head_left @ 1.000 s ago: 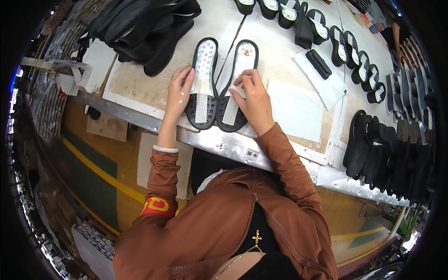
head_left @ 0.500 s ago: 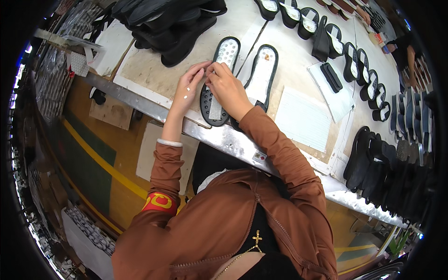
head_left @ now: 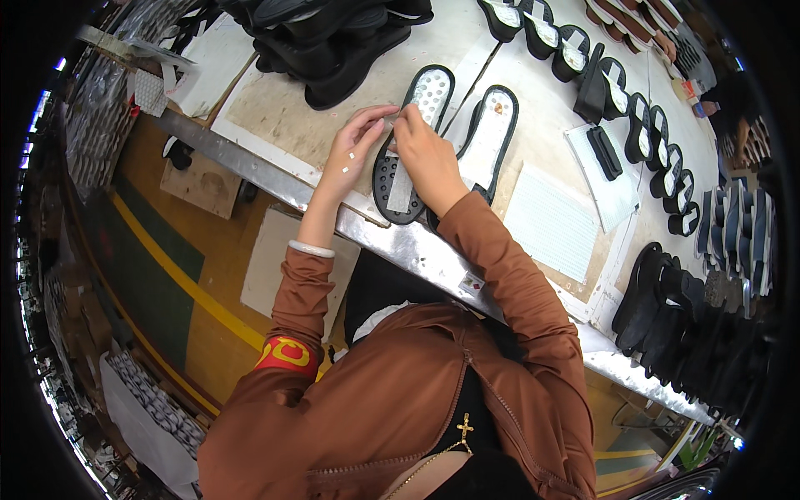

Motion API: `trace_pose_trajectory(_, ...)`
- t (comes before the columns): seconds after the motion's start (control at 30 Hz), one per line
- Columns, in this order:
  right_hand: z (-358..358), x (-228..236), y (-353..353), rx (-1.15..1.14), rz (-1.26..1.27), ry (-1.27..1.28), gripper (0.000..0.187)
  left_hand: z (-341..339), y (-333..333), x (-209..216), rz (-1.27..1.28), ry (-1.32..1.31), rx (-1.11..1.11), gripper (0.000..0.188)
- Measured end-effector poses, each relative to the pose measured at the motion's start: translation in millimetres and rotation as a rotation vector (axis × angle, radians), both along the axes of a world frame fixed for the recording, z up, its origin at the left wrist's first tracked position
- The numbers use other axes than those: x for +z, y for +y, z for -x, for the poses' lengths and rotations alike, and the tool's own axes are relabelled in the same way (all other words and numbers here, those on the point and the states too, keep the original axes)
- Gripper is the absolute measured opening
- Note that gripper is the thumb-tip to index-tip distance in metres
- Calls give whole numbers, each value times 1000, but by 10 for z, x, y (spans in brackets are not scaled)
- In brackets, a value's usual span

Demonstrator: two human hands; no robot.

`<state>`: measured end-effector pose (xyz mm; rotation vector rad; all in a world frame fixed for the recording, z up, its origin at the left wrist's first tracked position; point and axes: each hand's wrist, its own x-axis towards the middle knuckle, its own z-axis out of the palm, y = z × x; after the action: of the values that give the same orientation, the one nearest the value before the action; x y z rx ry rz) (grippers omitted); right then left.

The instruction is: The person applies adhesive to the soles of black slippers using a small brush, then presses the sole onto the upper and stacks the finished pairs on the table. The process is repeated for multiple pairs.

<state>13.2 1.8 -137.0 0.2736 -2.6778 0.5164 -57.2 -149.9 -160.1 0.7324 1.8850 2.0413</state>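
Change: I am seeing both hands closing together over the left sandal sole (head_left: pixel 408 150), no longer apart.
Left hand (head_left: pixel 354 154): fingers pinching the sole's left edge.
Right hand (head_left: pixel 425 154): fingertips pressing its pale strip (head_left: pixel 402 185).
Meaning: work is now concentrating on this sole; its twin (head_left: pixel 492 137) is lying just right, untouched.

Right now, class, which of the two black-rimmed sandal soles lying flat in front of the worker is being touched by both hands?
The left black sandal sole, with the dotted white insole: both hands meet over it. The right sole lies beside it untouched.
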Motion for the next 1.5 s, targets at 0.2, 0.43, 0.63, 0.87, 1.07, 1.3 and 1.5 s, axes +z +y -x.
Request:
trace_pose_trajectory(0.2, 76, 8, 127, -7, 263, -30, 22, -8, 2, 32, 32, 28, -2, 31)
trace_pose_trajectory(0.43, -45, 238, 276, 108, 912, -154, 10, -10, 1, -16, 145, 134, 2, 35)
trace_pose_trajectory(0.63, -637, 424, 902, -430, 635, 286, 18, -3, -5, -105, 511, 473, 12, 43)
trace_pose_trajectory(0.87, -842, -80, 840, -512, 595, -93, 41, -223, 197, 151, 188, 32, -131, 50)
trace_pose_trajectory(1.07, -885, 105, 957, -364, 1408, -405, 63, -474, 292, 459, -109, -303, -193, 73)
trace_pose_trajectory(1.3, -1331, 853, 1161, -153, 1503, -107, 60, -585, 375, 672, -257, -360, -231, 58)
trace_pose_trajectory(1.5, -1697, 1245, 1486, -265, 712, 663, 69, -774, 661, 768, -237, -450, -410, 57)
